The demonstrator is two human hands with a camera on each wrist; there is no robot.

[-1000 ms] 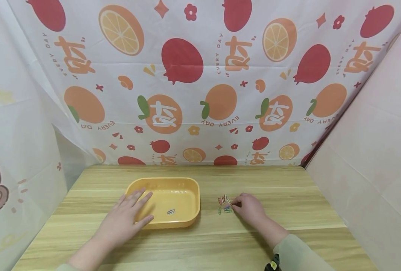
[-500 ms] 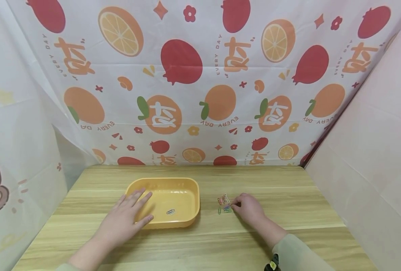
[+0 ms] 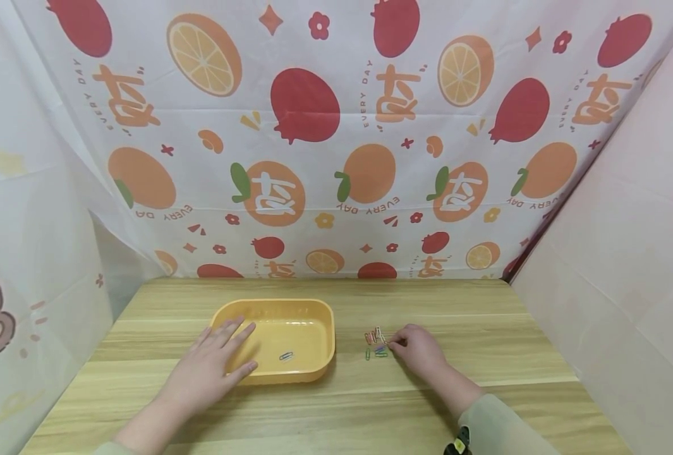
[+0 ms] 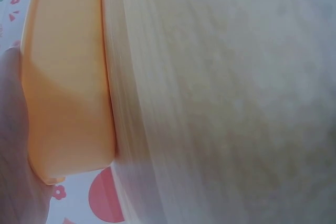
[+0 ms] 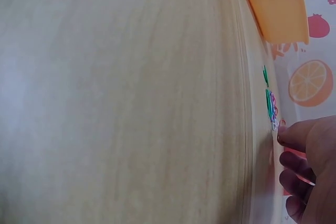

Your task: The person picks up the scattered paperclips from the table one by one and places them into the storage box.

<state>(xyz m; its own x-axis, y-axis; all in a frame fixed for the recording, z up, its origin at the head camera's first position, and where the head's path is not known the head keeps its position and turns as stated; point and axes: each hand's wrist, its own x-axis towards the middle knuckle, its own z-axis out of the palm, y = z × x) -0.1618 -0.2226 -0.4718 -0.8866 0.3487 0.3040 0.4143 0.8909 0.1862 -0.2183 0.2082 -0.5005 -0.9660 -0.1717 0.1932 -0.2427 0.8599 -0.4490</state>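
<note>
A yellow plastic tray (image 3: 313, 374) stands on the left part of the table with paper clips (image 3: 286, 356) on its floor. My left hand (image 3: 213, 357) rests over its left side, fingers spread across the rim. To the right of the tray lies a small pile of coloured paper clips (image 3: 373, 337), with red, white, blue and green ones. At the pile's right edge my right hand (image 3: 421, 351) pinches the end of a pale paper clip (image 3: 384, 339) between thumb and index finger. In the right wrist view the thumb tip (image 5: 283, 135) is right beside the clips, other fingers curled.
The wooden table (image 3: 359, 417) reaches back to a white fruit-print curtain (image 3: 313, 240). Pale cloth walls (image 3: 626, 253) close in the left and right sides. Something small and black (image 3: 458, 442) shows beside the right sleeve.
The head view has tilted very slightly. Both hands, the tray and the paper clips stay practically where they were.
</note>
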